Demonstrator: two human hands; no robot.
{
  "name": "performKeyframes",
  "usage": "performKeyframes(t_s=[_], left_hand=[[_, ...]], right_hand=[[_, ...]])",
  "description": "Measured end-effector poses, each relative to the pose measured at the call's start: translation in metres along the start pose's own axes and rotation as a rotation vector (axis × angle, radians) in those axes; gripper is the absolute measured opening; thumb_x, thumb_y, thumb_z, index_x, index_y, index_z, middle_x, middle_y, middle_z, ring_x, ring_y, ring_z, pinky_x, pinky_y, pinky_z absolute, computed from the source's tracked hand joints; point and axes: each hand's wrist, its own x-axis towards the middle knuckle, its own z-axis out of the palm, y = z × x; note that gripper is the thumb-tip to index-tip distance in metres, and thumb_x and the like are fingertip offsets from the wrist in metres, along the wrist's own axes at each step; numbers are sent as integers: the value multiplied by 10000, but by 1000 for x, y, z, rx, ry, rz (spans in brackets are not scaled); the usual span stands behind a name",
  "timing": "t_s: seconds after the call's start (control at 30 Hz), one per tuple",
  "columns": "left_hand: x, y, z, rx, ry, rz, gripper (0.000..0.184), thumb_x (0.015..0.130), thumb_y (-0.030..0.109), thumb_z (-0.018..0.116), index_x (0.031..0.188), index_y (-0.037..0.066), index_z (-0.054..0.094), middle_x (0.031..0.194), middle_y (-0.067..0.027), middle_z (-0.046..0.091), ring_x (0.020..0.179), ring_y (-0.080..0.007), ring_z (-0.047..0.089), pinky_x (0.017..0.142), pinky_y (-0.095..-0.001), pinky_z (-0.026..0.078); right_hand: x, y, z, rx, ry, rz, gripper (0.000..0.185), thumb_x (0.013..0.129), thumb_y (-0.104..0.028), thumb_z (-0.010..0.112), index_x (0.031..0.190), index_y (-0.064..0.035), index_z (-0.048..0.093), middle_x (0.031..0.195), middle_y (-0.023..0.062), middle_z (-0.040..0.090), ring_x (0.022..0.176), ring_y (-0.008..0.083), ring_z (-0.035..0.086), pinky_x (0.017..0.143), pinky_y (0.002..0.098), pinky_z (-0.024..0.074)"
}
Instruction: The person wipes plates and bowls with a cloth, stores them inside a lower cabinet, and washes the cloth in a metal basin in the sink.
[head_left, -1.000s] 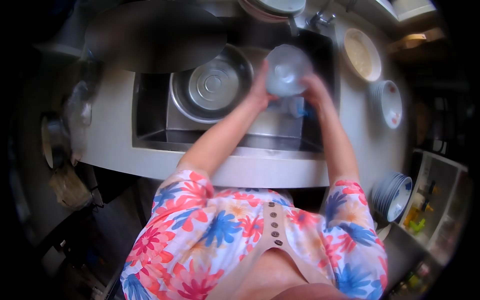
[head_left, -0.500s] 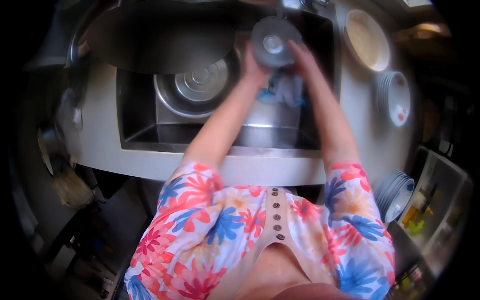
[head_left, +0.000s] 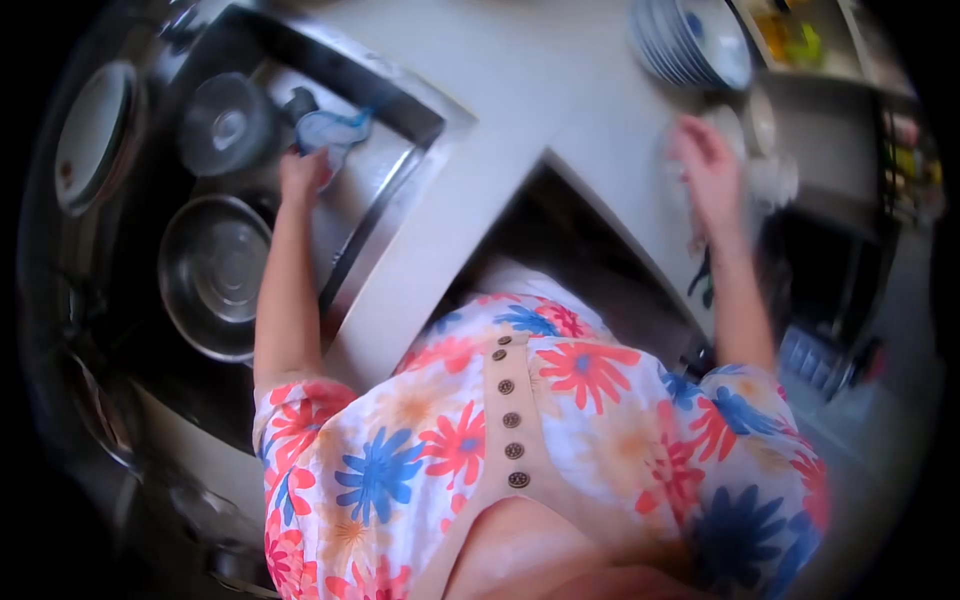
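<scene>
My left hand [head_left: 305, 172] is over the sink, its fingers curled at the edge of a crumpled blue-and-white cloth [head_left: 330, 128]; blur softens the grip. Beside it, a clear round bowl-like vessel [head_left: 228, 125] rests in the sink. A round metal basin [head_left: 215, 275] sits nearer my left forearm. My right hand [head_left: 708, 165] hovers over the counter at the right, fingers loosely bent and apart, with nothing visible in them. Pale, blurred dishes [head_left: 770, 180] stand just past it, their kind unclear.
A stack of white plates [head_left: 690, 45] stands at the counter's far right. The counter [head_left: 480, 50] runs between sink and plates, with its edge near my body. White dishes [head_left: 95, 140] sit left of the sink. A rack [head_left: 815, 40] holds yellow-green items.
I have turned to the right. Both hands have let go of the clear vessel, which now rests in the sink. My left hand moved to the cloth; my right hand swung out over the counter.
</scene>
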Motion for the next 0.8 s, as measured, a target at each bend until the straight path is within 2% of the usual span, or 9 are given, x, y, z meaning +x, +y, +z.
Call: performKeyframes(t_s=[0.07, 0.1, 0.17, 0.27, 0.37, 0.5, 0.6, 0.7, 0.8], left_hand=[[-2, -1, 2, 17, -31, -28, 336, 666, 71, 602, 971, -48, 528, 619, -75, 541, 448, -133, 493, 370, -273, 370], [-4, 5, -1, 19, -80, -58, 339, 661, 69, 603, 971, -48, 529, 608, -76, 538, 433, -131, 485, 358, -268, 357], [-13, 15, -1, 53, -127, -75, 337, 657, 67, 605, 965, -47, 531, 586, -74, 530, 409, -130, 473, 341, -261, 341], [-24, 19, -6, 138, -116, -80, 353, 668, 82, 599, 989, -46, 531, 570, -68, 525, 404, -130, 477, 343, -250, 358], [-44, 23, -7, 176, 26, -30, 362, 705, 88, 586, 1036, -43, 524, 629, -77, 548, 438, -123, 502, 362, -238, 385], [-74, 30, -14, -86, -34, 68, 364, 755, 111, 589, 1078, -38, 512, 758, -89, 578, 531, -120, 544, 430, -219, 427], [-130, 61, -18, -181, -54, 159, 350, 778, 122, 593, 1080, -36, 512, 813, -86, 585, 602, -123, 562, 500, -213, 449], [-187, 88, -8, -277, -204, 265, 342, 798, 150, 587, 1086, -23, 522, 859, -88, 593, 692, -136, 578, 563, -235, 472], [-235, 110, 12, -362, -555, 294, 482, 813, 259, 587, 1206, 28, 431, 1026, -118, 554, 865, -172, 574, 625, -263, 506]], right_hand=[[2, 68, -78, -395, 340, -129, 324, 801, -165, 590, 1076, -5, 533, 907, 68, 606, 726, 109, 576, 637, 234, 463], [3, 109, -112, -524, 386, -41, 412, 773, -235, 621, 1096, 0, 518, 910, 88, 610, 726, 146, 595, 668, 247, 468], [-2, 161, -133, -861, 510, -22, 441, 771, -298, 624, 1086, -7, 520, 853, 83, 605, 638, 149, 599, 547, 231, 466], [-13, 129, -101, -40, 115, 541, 412, 783, -303, 615, 1066, -17, 525, 797, 76, 589, 550, 131, 580, 392, 203, 399], [-1, 140, -78, 141, -21, 612, 359, 790, -306, 610, 1006, -28, 540, 756, 62, 571, 506, 112, 562, 304, 181, 304], [10, 163, -67, 437, -102, 547, 206, 826, -192, 559, 957, -34, 535, 739, 57, 577, 561, 123, 579, 389, 206, 383], [20, 186, -77, 457, -161, 453, 195, 834, -128, 533, 1004, -36, 515, 713, 64, 586, 543, 115, 559, 417, 219, 403], [8, 103, -58, 330, -253, 325, 224, 840, -130, 525, 1023, -3, 501, 690, 62, 585, 460, 92, 511, 383, 200, 382], [-1, 26, -5, 301, -504, 91, 246, 852, -144, 507, 1030, 25, 494, 678, 63, 586, 436, 79, 500, 366, 191, 382]])
